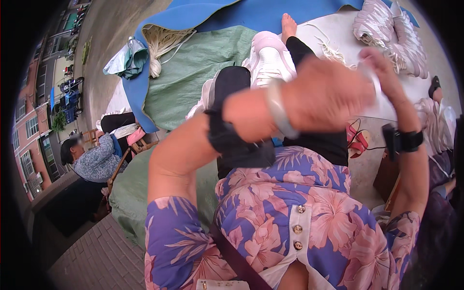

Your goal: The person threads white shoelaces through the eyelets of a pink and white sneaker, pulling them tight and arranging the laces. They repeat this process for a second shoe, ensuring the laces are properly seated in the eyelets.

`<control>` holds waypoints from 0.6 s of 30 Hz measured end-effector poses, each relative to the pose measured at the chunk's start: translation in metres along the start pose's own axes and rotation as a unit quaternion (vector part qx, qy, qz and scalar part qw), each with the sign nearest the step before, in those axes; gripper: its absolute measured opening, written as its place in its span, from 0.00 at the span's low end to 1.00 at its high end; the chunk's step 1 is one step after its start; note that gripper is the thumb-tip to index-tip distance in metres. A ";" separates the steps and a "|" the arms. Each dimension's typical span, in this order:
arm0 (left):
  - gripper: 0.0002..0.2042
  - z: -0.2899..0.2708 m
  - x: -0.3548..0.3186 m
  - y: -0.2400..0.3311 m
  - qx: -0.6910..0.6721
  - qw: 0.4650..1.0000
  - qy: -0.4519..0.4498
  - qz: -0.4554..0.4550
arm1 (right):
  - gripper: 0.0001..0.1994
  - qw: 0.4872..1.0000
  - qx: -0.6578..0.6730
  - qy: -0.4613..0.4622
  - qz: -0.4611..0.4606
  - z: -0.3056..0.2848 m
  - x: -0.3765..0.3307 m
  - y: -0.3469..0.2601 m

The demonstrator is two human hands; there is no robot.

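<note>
My left hand (333,92) is raised across the front of me, smeared by motion, its fingers not readable. Close against it is my right hand (384,72), also blurred, with the fingers bent in. A white strip (374,82) shows between the two hands; its kind cannot be made out. Beyond my left wrist, a white and pink sneaker (273,55) with white laces lies by my legs, apart from both hands. Part of another pale shoe (205,99) shows beside my knee.
Bundled cream laces (162,43) lie on the blue mat (137,87) at the far left, with loose white laces (331,50) ahead. Stacked pale shoe pieces (391,36) sit at the far right. A red sandal (357,140) is near my leg. Another person (99,157) sits at left.
</note>
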State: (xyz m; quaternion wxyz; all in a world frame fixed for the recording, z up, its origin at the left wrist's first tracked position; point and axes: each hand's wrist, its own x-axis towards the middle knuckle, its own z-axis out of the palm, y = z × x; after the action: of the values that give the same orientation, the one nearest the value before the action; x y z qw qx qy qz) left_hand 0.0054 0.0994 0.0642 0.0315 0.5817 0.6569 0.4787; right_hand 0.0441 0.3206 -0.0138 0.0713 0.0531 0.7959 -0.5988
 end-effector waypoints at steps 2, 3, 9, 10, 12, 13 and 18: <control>0.09 -0.054 -0.006 -0.023 0.042 0.996 0.028 -0.071 | 0.05 0.996 0.056 -0.067 0.032 0.051 -0.002 0.014; 0.07 -0.075 -0.006 -0.030 -0.011 0.981 0.068 -0.180 | 0.04 0.984 0.122 -0.118 0.054 0.070 -0.004 0.018; 0.12 -0.144 -0.020 -0.072 -0.065 0.897 0.235 -0.369 | 0.05 0.993 0.008 -0.018 -0.115 0.150 -0.001 0.014; 0.12 -0.147 -0.025 -0.075 -0.070 0.896 0.247 -0.363 | 0.05 0.990 -0.019 0.000 -0.143 0.156 0.000 0.012; 0.12 -0.148 -0.035 -0.079 -0.081 0.890 0.272 -0.357 | 0.04 0.980 -0.061 0.023 -0.186 0.165 0.001 0.009; 0.12 -0.147 -0.037 -0.080 -0.086 0.887 0.284 -0.353 | 0.04 0.976 -0.079 0.026 -0.203 0.166 0.001 0.008; 0.11 -0.145 -0.040 -0.079 -0.093 0.881 0.314 -0.342 | 0.05 0.956 -0.161 0.027 -0.245 0.165 0.003 0.009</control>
State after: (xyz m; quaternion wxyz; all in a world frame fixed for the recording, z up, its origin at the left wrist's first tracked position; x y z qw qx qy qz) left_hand -0.1262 -0.0080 0.0695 0.0391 0.1348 0.7429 0.6546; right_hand 0.0510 0.1648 -0.0678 -0.0919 -0.1397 0.8719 -0.4603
